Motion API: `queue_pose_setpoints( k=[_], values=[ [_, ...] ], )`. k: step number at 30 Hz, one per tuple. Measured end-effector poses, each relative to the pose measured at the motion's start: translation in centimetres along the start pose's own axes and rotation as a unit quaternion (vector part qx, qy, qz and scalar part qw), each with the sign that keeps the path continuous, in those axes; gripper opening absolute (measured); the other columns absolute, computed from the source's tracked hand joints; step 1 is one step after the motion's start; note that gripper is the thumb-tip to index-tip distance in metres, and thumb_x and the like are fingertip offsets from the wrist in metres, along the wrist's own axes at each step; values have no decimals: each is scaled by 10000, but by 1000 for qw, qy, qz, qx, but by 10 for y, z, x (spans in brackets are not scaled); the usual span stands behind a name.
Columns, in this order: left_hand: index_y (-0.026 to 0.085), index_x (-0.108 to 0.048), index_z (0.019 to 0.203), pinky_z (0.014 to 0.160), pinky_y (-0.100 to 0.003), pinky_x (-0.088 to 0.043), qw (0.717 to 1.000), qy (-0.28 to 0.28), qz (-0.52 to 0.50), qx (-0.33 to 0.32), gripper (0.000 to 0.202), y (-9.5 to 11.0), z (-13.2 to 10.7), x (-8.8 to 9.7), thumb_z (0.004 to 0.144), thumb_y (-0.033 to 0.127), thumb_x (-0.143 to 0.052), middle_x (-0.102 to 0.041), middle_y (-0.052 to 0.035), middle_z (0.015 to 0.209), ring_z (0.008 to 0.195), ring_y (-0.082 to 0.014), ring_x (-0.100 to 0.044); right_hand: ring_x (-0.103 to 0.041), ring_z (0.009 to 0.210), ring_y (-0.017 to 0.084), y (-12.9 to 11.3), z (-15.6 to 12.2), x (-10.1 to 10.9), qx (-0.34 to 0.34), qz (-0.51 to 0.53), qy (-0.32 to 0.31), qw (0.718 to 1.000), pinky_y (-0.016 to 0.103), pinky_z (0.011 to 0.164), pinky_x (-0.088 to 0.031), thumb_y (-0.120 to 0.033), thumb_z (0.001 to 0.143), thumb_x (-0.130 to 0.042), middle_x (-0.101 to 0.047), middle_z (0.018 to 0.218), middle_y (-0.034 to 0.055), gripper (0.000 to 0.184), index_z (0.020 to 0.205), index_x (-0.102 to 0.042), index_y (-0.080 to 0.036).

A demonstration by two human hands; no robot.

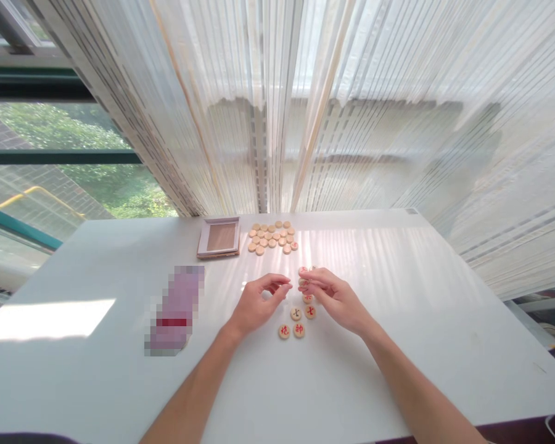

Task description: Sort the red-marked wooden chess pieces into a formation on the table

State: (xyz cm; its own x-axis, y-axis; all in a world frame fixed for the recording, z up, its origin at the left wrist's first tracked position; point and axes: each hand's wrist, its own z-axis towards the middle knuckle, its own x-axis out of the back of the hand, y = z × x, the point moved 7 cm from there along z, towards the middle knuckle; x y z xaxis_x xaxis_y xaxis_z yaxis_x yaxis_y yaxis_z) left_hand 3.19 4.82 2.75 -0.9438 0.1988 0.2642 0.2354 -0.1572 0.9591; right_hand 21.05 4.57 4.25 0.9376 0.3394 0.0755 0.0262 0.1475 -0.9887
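Pale round Chinese chess pieces with red or dark characters lie face up around my hands. My left hand [260, 302] is left of them, fingers curved and thumb slightly apart, with nothing visible between. My right hand [337, 301] hovers over the upper pieces, fingers bent and apart, partly hiding them; whether it touches one is unclear. Below its fingers is a red-marked piece [308, 298]. Nearer to me are a dark-marked piece [296, 313] beside a red-marked piece [310, 312]. Closest lie two more red pieces, a left one [283, 332] and a right one [299, 330].
Farther back on the white table [374, 382] sits a cluster of several blank-looking chess pieces [272, 237]. Left of it is a shallow open box [203, 237]. A blurred-out purple item [176, 311] lies at left. Striped curtains [277, 123] hang behind the table.
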Motion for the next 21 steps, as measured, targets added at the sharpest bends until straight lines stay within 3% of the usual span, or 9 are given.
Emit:
queue_pose_setpoints(
  k=[14,21],
  values=[
    [232,-710,1016,790,-292,-567,999,6,16,-39,165,6,-1,-7,892,333,-673,-743,-15,941,823,-161,-689,-703,983,218,3,-3,-15,-30,-26,-9,999,370,875,-601,-293,942,-612,-668,1080,56,194,1103,-716,-265],
    [251,-723,1013,785,-294,-564,998,20,44,-34,170,2,-1,-6,894,361,-671,-763,-11,945,823,-168,-699,-697,848,194,-5,-3,5,-3,-135,75,988,344,788,-576,-325,947,-603,-708,978,43,168,1050,-710,-247]
  ],
)
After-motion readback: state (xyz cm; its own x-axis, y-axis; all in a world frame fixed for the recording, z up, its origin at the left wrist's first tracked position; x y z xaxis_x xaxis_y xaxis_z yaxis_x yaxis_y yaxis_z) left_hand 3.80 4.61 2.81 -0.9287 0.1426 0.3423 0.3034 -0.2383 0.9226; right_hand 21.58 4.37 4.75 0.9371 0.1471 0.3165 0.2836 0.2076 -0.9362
